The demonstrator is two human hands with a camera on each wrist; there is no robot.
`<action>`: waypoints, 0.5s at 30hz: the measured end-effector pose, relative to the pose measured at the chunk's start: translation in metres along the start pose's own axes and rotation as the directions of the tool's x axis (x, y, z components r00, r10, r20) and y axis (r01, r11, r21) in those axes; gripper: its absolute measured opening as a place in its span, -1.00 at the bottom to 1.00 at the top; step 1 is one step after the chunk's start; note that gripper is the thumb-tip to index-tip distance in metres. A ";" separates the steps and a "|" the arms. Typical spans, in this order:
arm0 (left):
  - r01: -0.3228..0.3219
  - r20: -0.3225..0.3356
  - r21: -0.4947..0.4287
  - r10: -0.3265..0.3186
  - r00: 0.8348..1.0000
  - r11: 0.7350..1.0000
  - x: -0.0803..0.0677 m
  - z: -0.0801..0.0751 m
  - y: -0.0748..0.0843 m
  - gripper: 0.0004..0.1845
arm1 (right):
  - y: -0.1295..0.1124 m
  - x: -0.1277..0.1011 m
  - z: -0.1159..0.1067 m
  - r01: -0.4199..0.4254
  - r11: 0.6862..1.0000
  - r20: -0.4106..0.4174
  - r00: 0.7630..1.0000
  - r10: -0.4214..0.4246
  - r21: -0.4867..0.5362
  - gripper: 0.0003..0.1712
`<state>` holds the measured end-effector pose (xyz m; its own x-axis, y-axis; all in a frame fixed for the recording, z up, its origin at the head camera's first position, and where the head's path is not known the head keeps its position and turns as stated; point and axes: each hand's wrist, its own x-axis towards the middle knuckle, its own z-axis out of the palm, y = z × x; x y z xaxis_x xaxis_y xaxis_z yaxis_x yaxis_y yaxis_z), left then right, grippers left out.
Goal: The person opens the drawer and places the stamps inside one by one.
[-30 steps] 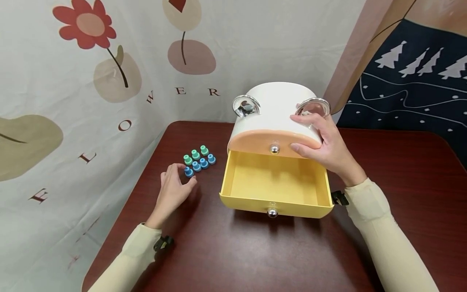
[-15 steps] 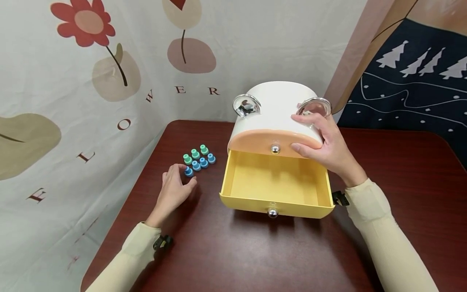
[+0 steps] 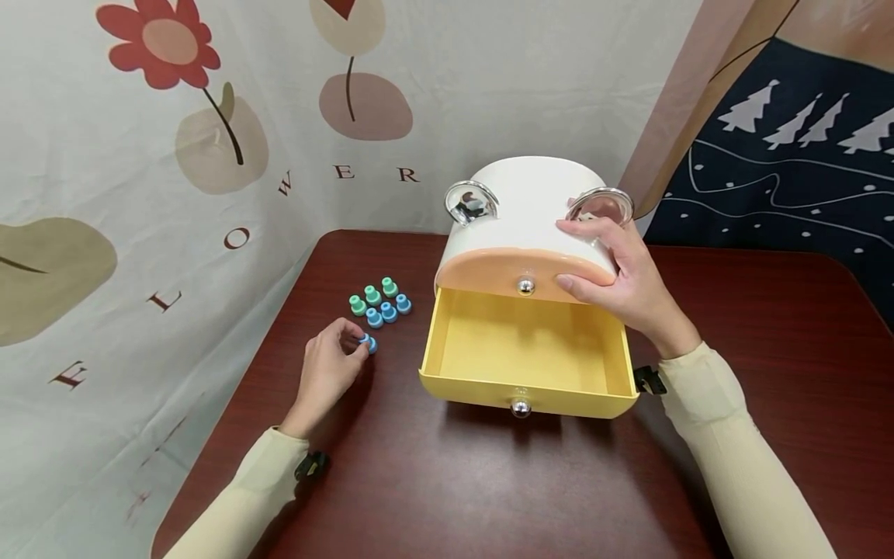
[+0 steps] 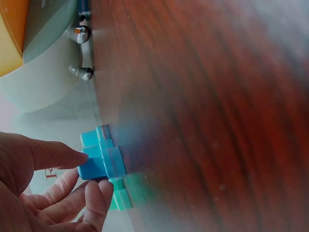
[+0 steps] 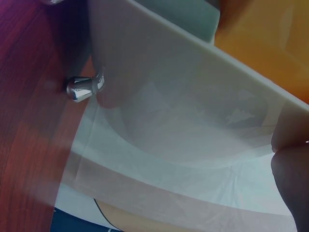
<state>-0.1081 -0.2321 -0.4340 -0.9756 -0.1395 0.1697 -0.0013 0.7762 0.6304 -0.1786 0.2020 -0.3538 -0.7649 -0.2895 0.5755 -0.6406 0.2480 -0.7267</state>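
Observation:
My left hand pinches a small blue peg between thumb and fingertips, a little in front of the cluster of blue and green pegs on the dark red table. In the left wrist view the blue peg sits between thumb and forefinger. My right hand rests on the white drawer box, thumb on the peach upper drawer front, fingers over the top by a clear ring handle. The yellow lower drawer stands pulled out and empty.
A flower-print cloth hangs behind and left of the table; a dark tree-print cloth hangs at right. The box has a second ring handle and silver knobs. Bare table lies in front of the drawer and at right.
My left hand closed its fingers on the nearest blue peg and drew it slightly toward me, away from the cluster. The right hand and box stayed still.

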 end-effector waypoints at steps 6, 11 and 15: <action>-0.021 -0.038 -0.014 0.021 0.999 1.000 -0.003 0.000 0.002 -0.93 | 0.000 0.000 0.000 -0.002 1.000 -0.004 1.000 0.002 -0.002 -0.19; -0.066 -0.074 -0.048 0.062 0.995 0.997 -0.007 0.000 0.009 -0.91 | -0.001 -0.001 0.000 -0.001 1.000 -0.002 1.000 0.001 -0.001 -0.20; -0.171 -0.144 -0.093 0.156 0.977 0.981 -0.012 -0.004 0.019 -0.88 | -0.001 0.000 0.000 0.005 1.000 0.000 1.000 -0.005 0.008 -0.19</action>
<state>-0.0956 -0.2181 -0.4215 -0.9218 -0.1036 0.3737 0.1857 0.7279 0.6600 -0.1780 0.2018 -0.3535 -0.7618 -0.2909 0.5788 -0.6437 0.2396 -0.7268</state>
